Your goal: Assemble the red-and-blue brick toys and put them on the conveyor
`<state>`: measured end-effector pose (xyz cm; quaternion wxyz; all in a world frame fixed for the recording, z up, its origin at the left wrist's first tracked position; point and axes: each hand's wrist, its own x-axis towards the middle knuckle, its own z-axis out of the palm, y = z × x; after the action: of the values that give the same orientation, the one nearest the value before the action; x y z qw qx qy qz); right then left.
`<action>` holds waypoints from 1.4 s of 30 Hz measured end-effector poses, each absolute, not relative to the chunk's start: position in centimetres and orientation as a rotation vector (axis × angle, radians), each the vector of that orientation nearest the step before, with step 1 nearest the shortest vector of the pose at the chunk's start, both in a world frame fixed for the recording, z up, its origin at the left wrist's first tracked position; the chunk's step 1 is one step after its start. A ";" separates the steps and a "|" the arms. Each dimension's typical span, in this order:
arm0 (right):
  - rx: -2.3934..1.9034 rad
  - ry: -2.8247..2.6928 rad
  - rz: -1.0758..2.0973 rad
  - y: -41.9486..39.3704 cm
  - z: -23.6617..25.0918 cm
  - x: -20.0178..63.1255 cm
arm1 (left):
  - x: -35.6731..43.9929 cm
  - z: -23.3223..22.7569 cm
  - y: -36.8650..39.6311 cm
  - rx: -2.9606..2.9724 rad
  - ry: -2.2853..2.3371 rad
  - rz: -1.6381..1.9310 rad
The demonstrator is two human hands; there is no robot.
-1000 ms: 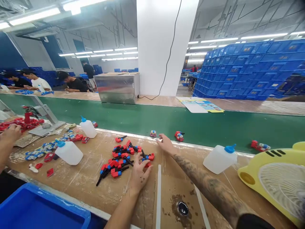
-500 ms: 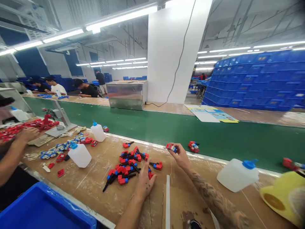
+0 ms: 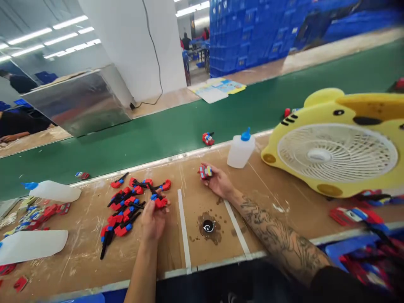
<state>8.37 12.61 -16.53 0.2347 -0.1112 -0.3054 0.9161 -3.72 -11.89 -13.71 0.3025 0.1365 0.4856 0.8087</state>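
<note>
My right hand [image 3: 217,182] holds a small red, blue and white toy piece [image 3: 205,171] just above the brown worktable [image 3: 271,198]. My left hand [image 3: 153,215] pinches a red and blue part with a black stem [image 3: 158,202] at the right edge of a pile of several like parts [image 3: 126,205]. Between my hands runs a strip of white tape [image 3: 183,227]. A small black cap [image 3: 208,226] sits in a dark stain below my right hand.
A white bottle with a blue cap [image 3: 240,148] stands by the green conveyor belt [image 3: 176,130], where a toy piece [image 3: 207,138] lies. A yellow fan [image 3: 339,145] fills the right. Two more bottles [image 3: 52,191] lie at left. A metal box [image 3: 75,101] stands behind.
The camera has turned down and to the right. My right hand drew the toy piece back from the belt edge toward me. My left hand lifted one part from the pile.
</note>
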 end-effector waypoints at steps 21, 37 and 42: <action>-0.246 -0.845 2.569 14.0 -16.8 8.2 | 2.7 -6.8 -8.7 2.514 1.585 0.220; -0.209 -0.906 2.633 13.1 -16.3 8.7 | 0.7 -11.1 -5.7 0.591 1.666 1.965; -0.169 -0.919 2.647 12.9 -16.1 8.8 | 0.4 -12.0 -2.7 0.488 1.678 1.969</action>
<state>8.82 12.88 -16.07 0.1666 -0.0593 -0.3228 0.9298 0.40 -2.75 -12.04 0.2519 0.1793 0.6170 0.7237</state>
